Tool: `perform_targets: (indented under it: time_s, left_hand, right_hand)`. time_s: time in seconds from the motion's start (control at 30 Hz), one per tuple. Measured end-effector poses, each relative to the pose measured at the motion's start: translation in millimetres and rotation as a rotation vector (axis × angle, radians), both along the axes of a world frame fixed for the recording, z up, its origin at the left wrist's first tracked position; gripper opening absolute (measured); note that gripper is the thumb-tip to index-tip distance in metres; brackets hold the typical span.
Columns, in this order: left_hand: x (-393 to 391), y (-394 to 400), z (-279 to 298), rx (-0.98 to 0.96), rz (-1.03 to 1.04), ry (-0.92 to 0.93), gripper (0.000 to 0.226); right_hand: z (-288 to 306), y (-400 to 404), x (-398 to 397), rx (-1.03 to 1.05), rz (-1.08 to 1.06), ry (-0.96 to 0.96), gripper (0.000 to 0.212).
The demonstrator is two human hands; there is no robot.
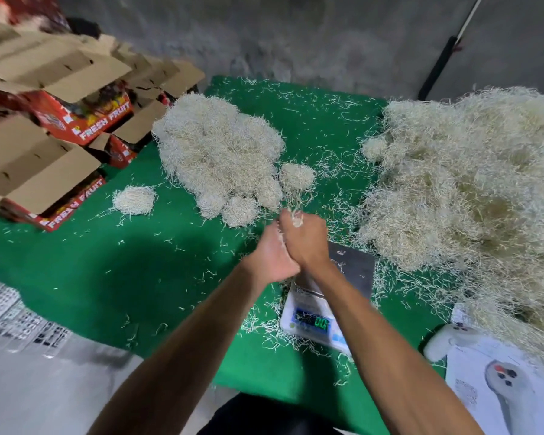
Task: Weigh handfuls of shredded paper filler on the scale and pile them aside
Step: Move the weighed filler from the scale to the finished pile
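My left hand (272,257) and my right hand (305,240) are pressed together above the green mat, curled round a small wad of shredded paper (296,218) whose strands stick out on top. Just behind and below them stands the scale (322,309), its dark metal plate (355,268) nearly bare and its display lit. A large heap of loose filler (471,196) lies to the right. A pile of rounded handfuls (217,152) sits at the middle left, with one small ball (296,176) beside it and another (134,200) further left.
Flattened red "FRESH FRUIT" cartons (60,127) are stacked at the left edge of the green mat (139,277). A white controller (446,339) and a printed sheet (496,387) lie at the lower right. A dark pole (440,64) leans on the grey wall.
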State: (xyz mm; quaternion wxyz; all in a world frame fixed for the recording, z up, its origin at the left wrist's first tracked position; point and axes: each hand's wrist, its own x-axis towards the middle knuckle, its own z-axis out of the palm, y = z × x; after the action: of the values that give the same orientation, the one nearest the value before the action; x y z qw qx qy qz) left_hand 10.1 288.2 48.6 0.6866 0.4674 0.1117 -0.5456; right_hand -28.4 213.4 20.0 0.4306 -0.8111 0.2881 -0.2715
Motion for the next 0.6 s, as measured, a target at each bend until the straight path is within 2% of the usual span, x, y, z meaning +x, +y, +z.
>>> perform_targets:
  time_s: [0.07, 0.13, 0.2, 0.27, 0.3, 0.37, 0.4, 0.43, 0.5, 0.57, 0.6]
  left_hand:
    - [4.5, -3.6, -0.9, -0.067, -0.039, 0.057, 0.032]
    - [15.6, -6.0, 5.8, -0.185, -0.086, 0.072, 0.041]
    - [31.2, -5.3, 4.6, -0.297, -0.076, 0.112, 0.06]
    - [48.0, -8.2, -3.0, -0.329, -0.072, -0.018, 0.08]
    - [57.3, -8.4, -9.3, -0.323, -0.071, -0.133, 0.081]
    - [81.1, -13.1, -18.1, -0.197, -0.028, -0.373, 0.069]
    - [94.1, -15.5, -22.6, -0.066, 0.022, -0.466, 0.064]
    - [110.4, -19.6, -28.4, 0.087, 0.072, -0.549, 0.066]
    - [143.5, -27.6, -32.9, 0.428, 0.128, -0.891, 0.074]
    - [178.3, -38.9, -40.2, 0.551, 0.147, -1.199, 0.076]
    - [194.3, -45.2, -43.8, 0.573, 0.123, -1.268, 0.083]
  right_hand:
    - [2.9, -14.3, 17.3, -0.03, -0.026, 0.109, 0.056]
    - [3.7, -19.6, 36.1, -0.028, -0.047, 0.139, 0.06]
    - [2.8, -17.9, 53.1, -0.04, -0.056, 0.206, 0.07]
    - [1.7, -19.7, 67.1, -0.058, 0.057, 0.284, 0.082]
    - [1.5, -20.1, 72.6, -0.062, 0.152, 0.302, 0.079]
    - [2.9, -26.5, 85.0, -0.102, 0.316, 0.324, 0.063]
    - [2.2, -32.0, 91.7, -0.105, 0.337, 0.322, 0.064]
    - [0.8, -38.5, 97.1, -0.074, 0.316, 0.315, 0.07]
    - [-1.1, -51.6, 101.4, 0.019, 0.226, 0.306, 0.09]
    - [-5.9, -64.0, 101.4, 0.055, 0.182, 0.329, 0.092]
    - [-8.7, -68.3, 99.3, 0.035, 0.184, 0.347, 0.085]
